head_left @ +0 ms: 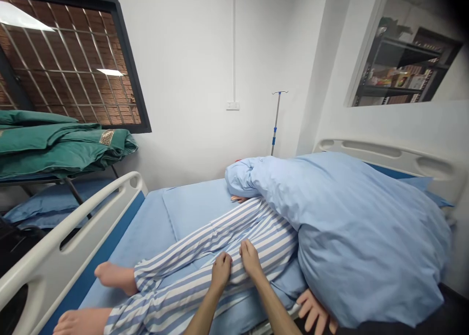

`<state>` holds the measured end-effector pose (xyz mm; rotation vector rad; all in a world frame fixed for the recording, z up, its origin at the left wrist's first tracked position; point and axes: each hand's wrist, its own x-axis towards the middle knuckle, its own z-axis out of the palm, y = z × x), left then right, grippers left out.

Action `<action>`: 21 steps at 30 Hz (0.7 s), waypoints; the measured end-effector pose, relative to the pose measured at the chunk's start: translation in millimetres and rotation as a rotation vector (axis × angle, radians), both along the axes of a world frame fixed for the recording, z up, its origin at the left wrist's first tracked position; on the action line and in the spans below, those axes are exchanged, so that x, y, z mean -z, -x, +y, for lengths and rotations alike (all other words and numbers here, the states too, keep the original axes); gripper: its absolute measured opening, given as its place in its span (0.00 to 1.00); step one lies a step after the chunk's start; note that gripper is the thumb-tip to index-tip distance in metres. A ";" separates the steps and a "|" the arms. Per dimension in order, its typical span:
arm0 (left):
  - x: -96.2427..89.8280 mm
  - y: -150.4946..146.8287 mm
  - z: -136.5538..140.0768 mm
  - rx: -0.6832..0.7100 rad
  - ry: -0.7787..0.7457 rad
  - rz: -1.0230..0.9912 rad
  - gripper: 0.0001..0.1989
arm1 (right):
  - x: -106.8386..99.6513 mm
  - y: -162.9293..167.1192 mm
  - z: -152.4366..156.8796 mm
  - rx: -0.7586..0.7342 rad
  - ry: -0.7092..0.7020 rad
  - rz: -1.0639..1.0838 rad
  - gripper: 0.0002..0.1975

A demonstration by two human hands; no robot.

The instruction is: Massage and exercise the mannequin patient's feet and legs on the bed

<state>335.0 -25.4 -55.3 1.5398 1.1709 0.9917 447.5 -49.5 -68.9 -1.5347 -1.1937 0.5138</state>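
A manikin lies on its back on the bed in blue-and-white striped trousers (183, 296). Its bare feet (116, 277) point left. My left hand (221, 271) is closed, fingers curled under, over the thigh of the nearer leg. Just right of it and slightly farther up, my right hand (250, 258) is also closed over the trousers. The fingertips of both are hidden, so whether they pinch cloth I cannot tell. A bunched light-blue quilt (359, 227) covers the manikin's upper body and head. One manikin hand (313, 309) sticks out below the quilt, another (239, 198) at its far edge.
The bed's footboard (73, 227) rises at left, its headboard (384, 152) at right. A drip stand (274, 125) is behind the bed. Folded green bedding (58, 144) lies on a rack under the barred window (69, 56). Light-blue sheet (198, 198) shows beyond the legs.
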 end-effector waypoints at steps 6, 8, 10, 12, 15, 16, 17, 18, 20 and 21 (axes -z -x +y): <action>-7.4 -38.3 6.3 0.119 -0.051 0.023 0.11 | -3.9 -33.8 7.7 -0.002 0.081 -0.029 0.19; -4.2 -45.2 2.1 0.143 -0.061 0.056 0.10 | -7.9 -46.8 11.8 0.037 0.069 -0.058 0.18; 0.1 -46.8 -3.2 0.159 -0.081 0.090 0.08 | -10.4 -63.4 13.2 0.108 0.079 -0.101 0.17; 3.1 -45.1 -7.2 0.173 -0.089 0.118 0.06 | -8.5 -79.8 12.3 0.168 0.112 -0.130 0.16; 5.3 -40.4 -10.7 0.205 -0.064 0.143 0.06 | 0.5 -94.0 10.5 0.166 0.151 -0.132 0.16; 6.0 -37.9 -11.9 0.217 -0.052 0.148 0.06 | 3.5 -95.3 10.3 0.158 0.159 -0.137 0.17; 6.8 -34.4 -13.4 0.227 -0.040 0.152 0.06 | 5.9 -95.1 10.2 0.154 0.165 -0.147 0.17; 7.6 -29.3 -15.0 0.234 -0.027 0.155 0.07 | 7.4 -94.1 10.1 0.155 0.169 -0.159 0.16; 9.1 -12.8 -17.9 0.229 -0.006 0.161 0.07 | 8.1 -90.9 9.7 0.165 0.178 -0.186 0.16; 9.4 -0.6 -18.7 0.218 0.000 0.162 0.07 | 7.4 -89.5 9.2 0.169 0.183 -0.200 0.15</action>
